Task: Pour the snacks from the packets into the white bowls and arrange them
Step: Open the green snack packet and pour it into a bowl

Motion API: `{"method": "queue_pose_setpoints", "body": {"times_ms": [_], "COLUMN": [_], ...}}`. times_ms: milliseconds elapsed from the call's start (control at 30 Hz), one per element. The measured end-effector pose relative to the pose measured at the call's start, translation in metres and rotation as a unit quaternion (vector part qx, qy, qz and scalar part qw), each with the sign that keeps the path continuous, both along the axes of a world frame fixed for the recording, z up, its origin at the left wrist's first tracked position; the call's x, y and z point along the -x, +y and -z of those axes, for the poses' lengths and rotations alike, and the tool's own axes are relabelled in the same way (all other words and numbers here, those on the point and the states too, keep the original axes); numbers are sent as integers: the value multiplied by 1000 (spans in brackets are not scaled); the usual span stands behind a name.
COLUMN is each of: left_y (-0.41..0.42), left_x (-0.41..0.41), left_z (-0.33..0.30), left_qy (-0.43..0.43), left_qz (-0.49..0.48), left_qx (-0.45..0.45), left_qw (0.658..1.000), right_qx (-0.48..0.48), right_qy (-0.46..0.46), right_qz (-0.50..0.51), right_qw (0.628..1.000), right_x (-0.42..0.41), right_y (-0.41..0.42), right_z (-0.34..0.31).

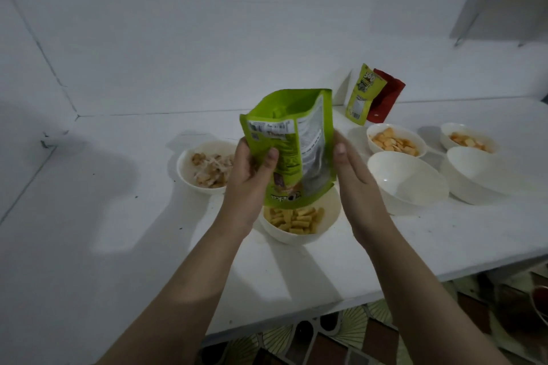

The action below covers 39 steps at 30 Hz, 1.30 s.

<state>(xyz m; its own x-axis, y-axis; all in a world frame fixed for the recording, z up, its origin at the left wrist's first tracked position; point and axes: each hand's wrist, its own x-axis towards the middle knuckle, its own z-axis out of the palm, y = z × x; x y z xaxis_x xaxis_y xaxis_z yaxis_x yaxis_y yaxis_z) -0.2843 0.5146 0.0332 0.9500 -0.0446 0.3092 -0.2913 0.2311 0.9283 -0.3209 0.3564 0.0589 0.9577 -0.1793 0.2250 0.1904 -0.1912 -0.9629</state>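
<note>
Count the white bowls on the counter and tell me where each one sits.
5. One far left holds pale snacks; one under the green packet holds yellow sticks; two empty ones at right; two behind them hold orange crackers. Correction: 6.

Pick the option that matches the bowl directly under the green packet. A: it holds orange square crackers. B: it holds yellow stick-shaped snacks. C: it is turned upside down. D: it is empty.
B: the bowl below the green packet holds short yellow stick-shaped pieces.
</note>
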Motion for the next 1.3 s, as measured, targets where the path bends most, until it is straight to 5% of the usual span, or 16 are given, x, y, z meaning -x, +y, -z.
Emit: {"method": "queue_pose_setpoints", "body": {"times_ms": [600,967,1300], "left_y": [7,10,6], "left_x": [-18,-21,-25], "left_z": [-21,-21,-24], "left_qy": [-6,18,-5], "left_qz": [96,37,-32], "left_qx": [36,26,17], "left_qw": [995,999,999], "right_qx": [-23,-103,-99], "right_qy": [-23,-62,-5], "right_qz": [-48,-14,-67], "right_qw": [998,993,993], "right_x": [-4,-14,-21], "right_y": [-10,-16,-6], "right_z": [-22,-30,-36]}}
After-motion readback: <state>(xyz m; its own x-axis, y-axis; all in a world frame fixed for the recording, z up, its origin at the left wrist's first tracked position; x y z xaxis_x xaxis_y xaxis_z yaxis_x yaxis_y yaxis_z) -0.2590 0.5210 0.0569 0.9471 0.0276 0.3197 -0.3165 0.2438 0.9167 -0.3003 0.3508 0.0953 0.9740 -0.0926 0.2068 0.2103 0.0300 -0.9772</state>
